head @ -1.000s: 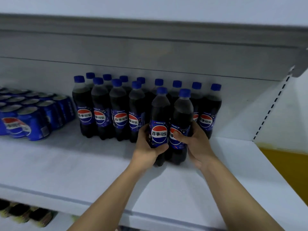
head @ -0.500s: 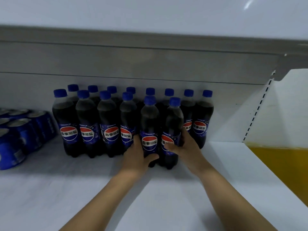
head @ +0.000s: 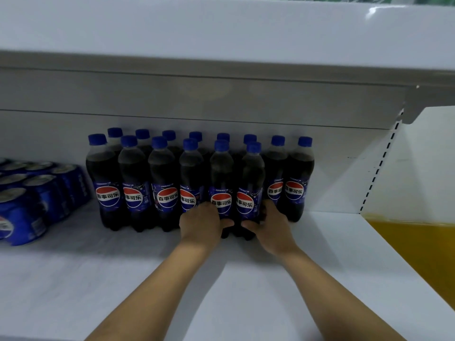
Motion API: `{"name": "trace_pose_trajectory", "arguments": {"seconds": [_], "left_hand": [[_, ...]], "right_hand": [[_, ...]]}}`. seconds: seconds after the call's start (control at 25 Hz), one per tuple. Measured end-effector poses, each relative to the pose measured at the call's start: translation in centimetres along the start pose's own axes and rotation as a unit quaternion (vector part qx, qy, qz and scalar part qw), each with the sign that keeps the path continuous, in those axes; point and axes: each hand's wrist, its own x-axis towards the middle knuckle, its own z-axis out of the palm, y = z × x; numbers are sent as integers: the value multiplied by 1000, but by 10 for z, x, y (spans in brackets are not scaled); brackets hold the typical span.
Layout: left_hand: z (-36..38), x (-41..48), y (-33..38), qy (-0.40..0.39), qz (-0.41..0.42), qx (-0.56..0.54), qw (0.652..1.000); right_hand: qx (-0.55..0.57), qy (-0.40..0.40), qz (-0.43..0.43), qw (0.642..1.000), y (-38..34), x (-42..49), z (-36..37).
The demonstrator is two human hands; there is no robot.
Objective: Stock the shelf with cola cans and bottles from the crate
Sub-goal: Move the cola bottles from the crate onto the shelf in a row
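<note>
Several dark cola bottles with blue caps stand in two rows at the back of the white shelf (head: pixel 307 254). My left hand (head: pixel 200 223) grips the lower part of one front bottle (head: pixel 220 183). My right hand (head: pixel 269 228) grips the bottle (head: pixel 251 185) beside it. Both bottles stand upright on the shelf, in line with the front row. Blue cola cans (head: pixel 37 193) are packed at the far left of the same shelf. The crate is out of view.
The shelf above (head: pixel 221 33) overhangs low over the bottle caps. A perforated upright (head: pixel 380 163) and a white side panel close the shelf on the right. Beyond it lies a yellow surface (head: pixel 418 247). Bare shelf stretches in front of the bottles.
Both hands have pushed their two bottles back, from standing ahead of the group into line with the front row. The view has shifted, with the cans now further left.
</note>
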Motion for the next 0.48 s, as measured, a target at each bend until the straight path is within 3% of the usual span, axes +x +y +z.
{"name": "trace_pose_trajectory", "arguments": {"seconds": [0.24,0.48], "left_hand": [[0,6,2,-7,1,27,1000],[-1,-12,-15,-16,-10,-146,989]], "right_hand": [[-17,6,14,1000,0,8,3],[-21,21,47,998,-20,-8,-6]]}}
